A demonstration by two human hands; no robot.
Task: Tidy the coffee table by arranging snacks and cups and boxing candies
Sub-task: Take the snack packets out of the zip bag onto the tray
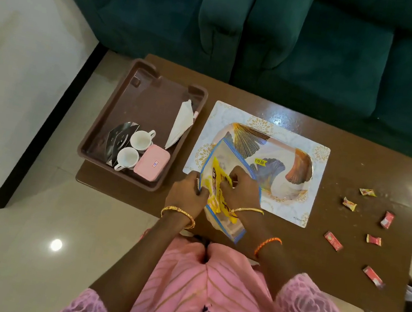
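Far left of the worktop (332,256), a brown tray (102,123) overhangs the edge. Inside it, at the near end: a black packet (119,139) against the left wall, two white cups (134,148) side by side and upright, and a closed pink box (152,163) touching the cups on their right. A white folded napkin (182,122) leans against the tray's right wall. Beside the tray lies a pale placemat (296,208) carrying a patterned plate (292,164) with a yellow price sticker (259,161). Over the plate's near-left corner and the worktop edge the person holds a clear zip bag (229,156) with blue trim, with a yellow snack packet (218,184) partly inside it. The left hand (188,191) grips the bag's left edge, fingers curled round it. The right hand (239,188) is at the bag's mouth, fingers curled on the yellow packet; whether they sit inside or on top of the bag cannot be told. Gold bangles show on both wrists, an orange thread on the right forearm. To the right, six wrapped candies (333,240) lie loose on the bare worktop, well apart from the pink box: two yellow-red ones farther back, four red ones nearer. Crumbs speckle the surface around them. Behind the worktop stands a green sofa (323,53).
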